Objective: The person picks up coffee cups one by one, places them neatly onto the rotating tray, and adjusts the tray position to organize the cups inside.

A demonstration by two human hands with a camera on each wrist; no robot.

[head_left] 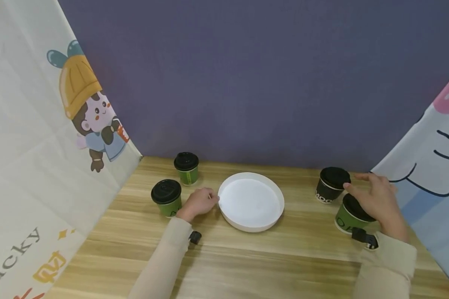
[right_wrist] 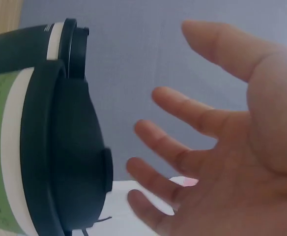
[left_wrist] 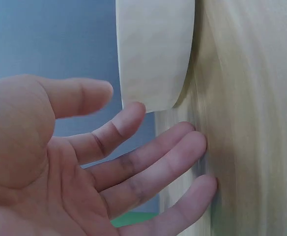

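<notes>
A round white tray [head_left: 251,202] with a low rim lies mid-table. My left hand [head_left: 201,202] is at its left side, fingertips right at the rim; in the left wrist view the fingers [left_wrist: 153,169] are loosely bent and hold nothing, beside the tray's wall [left_wrist: 156,54]. Over on the right, my right hand [head_left: 378,200] hovers above a green paper cup [head_left: 347,221] with a black lid. Behind that cup stands a black paper cup [head_left: 327,192], lidded too. The right wrist view shows the right fingers [right_wrist: 183,152] spread, apart from the green cup's lid [right_wrist: 79,157].
Left of the tray stand two more green cups with black lids, a larger one [head_left: 167,199] in front and a smaller one [head_left: 187,169] behind. A dark blue-grey cloth [head_left: 247,83] backs the wooden table [head_left: 269,265]. Printed white cloths [head_left: 26,116] hang at both sides.
</notes>
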